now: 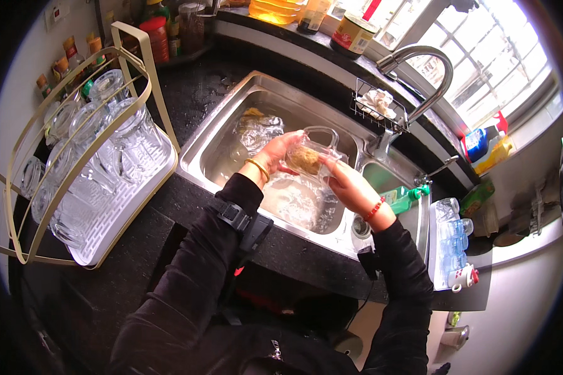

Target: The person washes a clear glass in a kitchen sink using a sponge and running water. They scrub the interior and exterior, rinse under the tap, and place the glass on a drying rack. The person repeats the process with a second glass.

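My left hand (280, 151) grips a clear glass mug (328, 133) by its base end, holding it tilted on its side above the stainless steel sink basin (206, 157). A yellowish-brown scrubbing pad (305, 159) shows through the glass. The fingers of my right hand (347, 183) are at the mug's mouth, partly inside, apparently on the pad; the glass blurs the exact contact. Below both hands, water (293, 201) stands in the basin, rippled and bright. Clear glassware (258, 131) lies in the water at the far left, with something yellowish beside it.
Several glass mugs stand upside down in a drying rack (164, 152) at left. A chrome faucet (443, 70) arches behind a wire basket (363, 101). A green bottle (401, 201) and a glass (360, 227) sit right of the basin, near a tray (435, 253) of cups.
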{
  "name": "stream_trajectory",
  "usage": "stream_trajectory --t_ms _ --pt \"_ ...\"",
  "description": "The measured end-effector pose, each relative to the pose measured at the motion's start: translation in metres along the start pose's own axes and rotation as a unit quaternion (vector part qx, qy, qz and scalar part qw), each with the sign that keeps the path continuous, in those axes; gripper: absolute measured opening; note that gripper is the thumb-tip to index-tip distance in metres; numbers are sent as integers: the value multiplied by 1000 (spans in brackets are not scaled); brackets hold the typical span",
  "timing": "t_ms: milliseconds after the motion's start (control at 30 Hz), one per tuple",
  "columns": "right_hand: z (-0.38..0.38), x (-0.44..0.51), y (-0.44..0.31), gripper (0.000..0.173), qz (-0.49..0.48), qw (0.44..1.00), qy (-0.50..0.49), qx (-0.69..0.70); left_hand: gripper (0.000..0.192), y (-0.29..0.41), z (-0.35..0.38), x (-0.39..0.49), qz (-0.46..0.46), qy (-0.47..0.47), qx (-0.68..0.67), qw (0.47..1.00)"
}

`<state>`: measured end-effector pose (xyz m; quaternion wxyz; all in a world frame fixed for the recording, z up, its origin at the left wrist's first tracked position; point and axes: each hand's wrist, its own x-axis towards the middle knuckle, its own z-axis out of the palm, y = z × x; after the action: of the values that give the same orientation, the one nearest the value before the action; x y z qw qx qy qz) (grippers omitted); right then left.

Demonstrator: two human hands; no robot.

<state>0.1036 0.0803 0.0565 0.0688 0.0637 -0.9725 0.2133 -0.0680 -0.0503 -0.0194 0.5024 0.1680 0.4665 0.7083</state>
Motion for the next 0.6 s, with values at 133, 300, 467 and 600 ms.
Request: stream_trajectory --t_ms 133,300,467,600 --pt "-11 2 -10 47 -89 995 -32 -15 47 -3 1 2 -42 -28 -2 999" --pt "20 23 -5 37 -159 972 -72 -157 53 -7 4 -3 -77 -22 81 993" --pt "28 28 20 38 -178 978 -76 -73 47 -4 7 -5 -48 18 71 996" --pt "37 12 23 40 95 961 -43 257 39 -5 13 -1 45 4 71 996"
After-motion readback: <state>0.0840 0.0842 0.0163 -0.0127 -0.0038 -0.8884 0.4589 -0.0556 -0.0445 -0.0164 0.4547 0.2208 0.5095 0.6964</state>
